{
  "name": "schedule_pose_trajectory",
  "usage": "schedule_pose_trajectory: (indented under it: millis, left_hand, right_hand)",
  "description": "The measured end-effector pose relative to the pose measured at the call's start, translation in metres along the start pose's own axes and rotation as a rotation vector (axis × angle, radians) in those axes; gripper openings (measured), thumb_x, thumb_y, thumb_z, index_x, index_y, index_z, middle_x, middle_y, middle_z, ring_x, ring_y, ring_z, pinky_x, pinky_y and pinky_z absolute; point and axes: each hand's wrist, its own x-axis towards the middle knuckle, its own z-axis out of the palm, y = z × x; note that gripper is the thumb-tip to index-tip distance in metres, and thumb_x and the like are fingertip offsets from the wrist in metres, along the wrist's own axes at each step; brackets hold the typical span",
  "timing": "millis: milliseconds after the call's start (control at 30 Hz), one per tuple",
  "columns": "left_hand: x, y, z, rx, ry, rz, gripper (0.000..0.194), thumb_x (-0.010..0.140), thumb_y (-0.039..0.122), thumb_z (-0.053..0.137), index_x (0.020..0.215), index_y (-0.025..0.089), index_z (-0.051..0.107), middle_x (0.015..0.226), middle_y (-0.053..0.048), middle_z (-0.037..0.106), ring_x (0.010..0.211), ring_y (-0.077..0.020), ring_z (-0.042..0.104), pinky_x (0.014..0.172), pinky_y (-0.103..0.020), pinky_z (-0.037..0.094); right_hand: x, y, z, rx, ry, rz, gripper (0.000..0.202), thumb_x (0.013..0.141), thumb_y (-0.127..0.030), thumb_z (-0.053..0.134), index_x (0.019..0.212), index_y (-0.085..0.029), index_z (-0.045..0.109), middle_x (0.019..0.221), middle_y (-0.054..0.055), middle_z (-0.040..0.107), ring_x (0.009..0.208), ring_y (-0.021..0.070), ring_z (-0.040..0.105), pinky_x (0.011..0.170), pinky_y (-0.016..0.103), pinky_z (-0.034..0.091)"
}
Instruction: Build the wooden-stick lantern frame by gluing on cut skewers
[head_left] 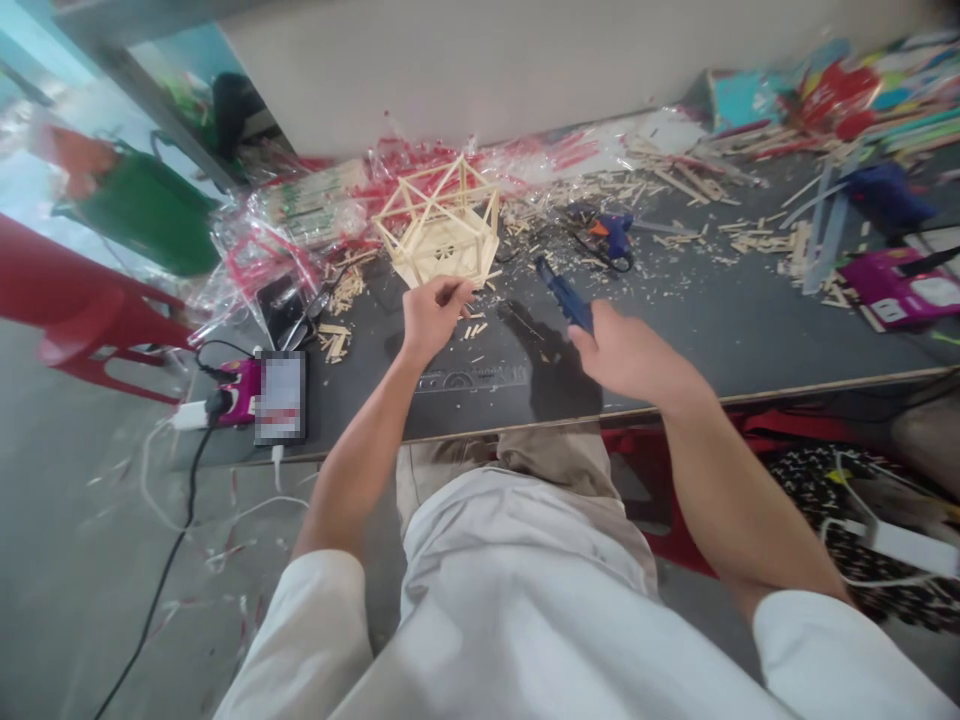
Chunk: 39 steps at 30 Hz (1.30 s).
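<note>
Wooden frame [448, 240], pale and angular

White short-sleeved shirt [517, 600], beige trousers [559, 458]

The bare left forearm [364, 445] is reaching toward one o'clock, its wrist bending slightly, and the bare left hand [435, 318] is pinching its fingertips together toward three. The bare right forearm [739, 490] is angling toward eleven, while the bare right hand [634, 352] is curling into a grip, thumb pointing toward ten.
</note>
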Motion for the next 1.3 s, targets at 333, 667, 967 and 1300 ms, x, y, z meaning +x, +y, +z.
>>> schedule_pose_trajectory:
  millis: [333, 667, 967, 1300]
  left_hand:
    - [0.001, 0.0, -0.001, 0.045, 0.078, 0.065, 0.043, 0.096, 0.061, 0.066, 0.086, 0.02, 0.072, 0.079, -0.003, 0.078, 0.058, -0.0107, 0.069, 0.057, -0.021, 0.054]
    - [-0.001, 0.004, 0.002, 0.028, 0.01, 0.064, 0.041, 0.095, 0.06, 0.068, 0.089, 0.02, 0.075, 0.079, -0.003, 0.078, 0.059, -0.0113, 0.069, 0.061, -0.023, 0.055]
    - [-0.003, -0.001, 0.007, 0.031, -0.02, 0.087, 0.034, 0.095, 0.053, 0.07, 0.089, 0.02, 0.076, 0.069, 0.0, 0.073, 0.059, -0.0124, 0.069, 0.062, -0.024, 0.054]
    - [-0.004, -0.006, 0.011, 0.074, 0.018, 0.102, 0.023, 0.096, 0.043, 0.071, 0.092, 0.021, 0.077, 0.07, 0.0, 0.075, 0.059, -0.0132, 0.07, 0.068, -0.026, 0.056]
  right_hand:
    - [-0.001, -0.043, 0.01, 0.4, -0.057, -0.032, 0.026, 0.106, -0.047, 0.049, 0.091, -0.025, 0.05, 0.095, 0.01, 0.073, 0.088, 0.0316, 0.068, 0.076, 0.041, 0.048]
    - [-0.002, -0.05, 0.008, 0.495, -0.106, -0.067, 0.025, 0.106, -0.045, 0.05, 0.09, -0.025, 0.051, 0.087, 0.009, 0.072, 0.078, 0.0277, 0.066, 0.07, 0.039, 0.047]
    - [0.004, -0.056, 0.026, 0.534, 0.007, -0.097, 0.031, 0.103, -0.046, 0.055, 0.081, -0.026, 0.05, 0.076, 0.006, 0.069, 0.074, 0.0255, 0.065, 0.067, 0.034, 0.045]
    - [0.006, -0.057, 0.041, 0.462, 0.05, -0.086, 0.044, 0.103, -0.059, 0.049, 0.077, -0.024, 0.055, 0.081, 0.013, 0.074, 0.083, 0.032, 0.072, 0.07, 0.035, 0.047]
